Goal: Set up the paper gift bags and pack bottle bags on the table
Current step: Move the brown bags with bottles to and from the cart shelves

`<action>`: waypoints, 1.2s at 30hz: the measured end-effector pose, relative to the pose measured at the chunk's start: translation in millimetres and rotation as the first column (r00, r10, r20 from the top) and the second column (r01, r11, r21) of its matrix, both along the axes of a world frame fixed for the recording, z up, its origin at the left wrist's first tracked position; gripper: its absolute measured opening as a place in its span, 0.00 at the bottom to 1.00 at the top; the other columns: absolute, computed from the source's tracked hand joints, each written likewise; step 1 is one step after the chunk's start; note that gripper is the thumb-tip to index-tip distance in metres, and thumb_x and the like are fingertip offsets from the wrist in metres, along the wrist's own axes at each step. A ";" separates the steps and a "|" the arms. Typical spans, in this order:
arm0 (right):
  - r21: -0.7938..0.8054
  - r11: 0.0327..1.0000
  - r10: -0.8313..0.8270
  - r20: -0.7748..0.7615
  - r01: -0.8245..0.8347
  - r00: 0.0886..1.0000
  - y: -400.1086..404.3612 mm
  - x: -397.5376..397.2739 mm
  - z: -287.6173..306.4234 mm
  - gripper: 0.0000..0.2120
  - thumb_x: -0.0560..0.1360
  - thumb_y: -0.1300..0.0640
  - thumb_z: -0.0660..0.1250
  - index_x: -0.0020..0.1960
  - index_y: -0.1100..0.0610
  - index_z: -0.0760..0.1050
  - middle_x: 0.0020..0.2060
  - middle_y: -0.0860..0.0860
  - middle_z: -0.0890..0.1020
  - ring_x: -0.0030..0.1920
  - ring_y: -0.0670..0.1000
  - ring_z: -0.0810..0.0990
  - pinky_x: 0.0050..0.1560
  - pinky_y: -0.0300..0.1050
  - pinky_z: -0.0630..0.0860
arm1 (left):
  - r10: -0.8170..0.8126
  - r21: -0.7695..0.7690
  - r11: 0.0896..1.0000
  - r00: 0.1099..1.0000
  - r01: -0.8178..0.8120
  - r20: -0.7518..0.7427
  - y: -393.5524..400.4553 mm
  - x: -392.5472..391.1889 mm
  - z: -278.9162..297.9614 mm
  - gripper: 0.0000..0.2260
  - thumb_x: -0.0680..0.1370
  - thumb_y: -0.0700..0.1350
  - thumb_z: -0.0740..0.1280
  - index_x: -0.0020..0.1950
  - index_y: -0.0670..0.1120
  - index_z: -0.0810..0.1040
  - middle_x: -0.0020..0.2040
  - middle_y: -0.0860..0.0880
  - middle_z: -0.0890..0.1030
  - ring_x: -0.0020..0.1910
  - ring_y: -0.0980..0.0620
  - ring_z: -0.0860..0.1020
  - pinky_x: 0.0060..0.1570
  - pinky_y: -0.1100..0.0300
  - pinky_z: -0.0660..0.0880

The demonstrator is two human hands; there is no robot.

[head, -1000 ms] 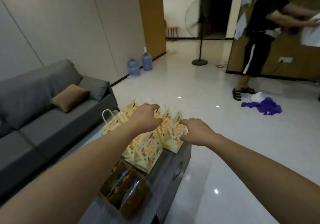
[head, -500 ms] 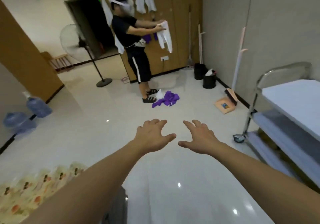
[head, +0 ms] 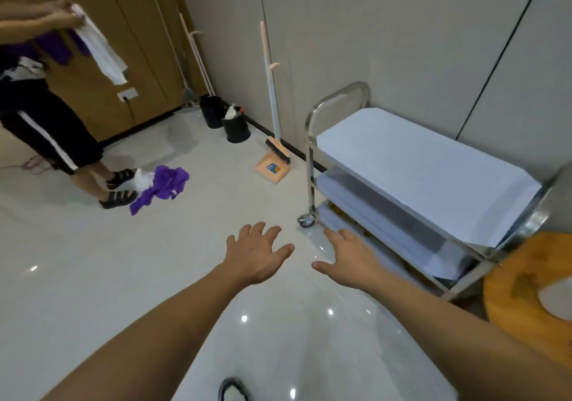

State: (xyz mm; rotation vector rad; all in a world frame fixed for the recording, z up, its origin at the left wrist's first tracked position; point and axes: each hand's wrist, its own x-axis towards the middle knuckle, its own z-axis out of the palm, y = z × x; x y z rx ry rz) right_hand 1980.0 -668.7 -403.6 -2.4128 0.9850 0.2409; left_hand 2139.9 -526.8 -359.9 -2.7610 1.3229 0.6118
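Head view: our left hand point(head: 253, 253) and right hand point(head: 349, 256) are spread wide over bare floor point(head: 93, 276), holding nothing. No gift bags or bottle bags in frame, so we can't tell their location, heading or long axis. Risk: we're facing the steel cart point(head: 418, 168), so any reach back to the counter goes blind and could tip upright bags.

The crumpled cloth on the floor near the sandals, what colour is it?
Purple; the cloth shows clearly in the head view, with a bit of white beside it.
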 end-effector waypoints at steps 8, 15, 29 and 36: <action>0.034 0.959 -0.279 -0.058 0.281 0.959 -62.3 32.7 -41.9 0.41 0.74 0.27 0.60 0.81 0.44 0.53 0.79 0.54 0.59 0.78 0.58 0.59 0.74 0.62 0.60 | -0.276 0.072 0.958 0.960 0.278 -0.042 -103.2 76.4 -55.2 0.30 0.81 0.67 0.51 0.80 0.57 0.58 0.82 0.48 0.56 0.79 0.43 0.54 0.74 0.39 0.55; 0.015 0.887 -0.452 -0.169 0.461 0.876 -97.9 90.0 -58.1 0.43 0.73 0.26 0.59 0.81 0.44 0.51 0.79 0.55 0.61 0.77 0.59 0.60 0.73 0.62 0.63 | -0.410 -0.038 0.911 0.895 0.410 -0.176 -188.6 153.0 -75.1 0.28 0.80 0.65 0.55 0.78 0.57 0.60 0.79 0.50 0.61 0.76 0.45 0.59 0.71 0.42 0.60; 0.039 0.709 -0.687 -0.186 0.704 0.703 -195.2 96.3 -167.2 0.43 0.73 0.27 0.61 0.81 0.46 0.53 0.77 0.55 0.62 0.76 0.59 0.62 0.72 0.60 0.64 | -0.586 -0.015 0.801 0.780 0.598 -0.221 -340.0 154.5 -192.1 0.27 0.81 0.63 0.55 0.79 0.56 0.62 0.80 0.48 0.60 0.78 0.45 0.56 0.75 0.43 0.56; -0.065 0.655 -0.755 -0.114 0.753 0.646 -241.1 62.5 -311.5 0.41 0.75 0.29 0.61 0.80 0.48 0.55 0.75 0.56 0.65 0.73 0.60 0.65 0.70 0.60 0.67 | -0.667 -0.046 0.744 0.737 0.667 -0.105 -409.8 121.8 -338.5 0.28 0.81 0.64 0.55 0.78 0.54 0.64 0.79 0.47 0.62 0.78 0.44 0.56 0.75 0.45 0.55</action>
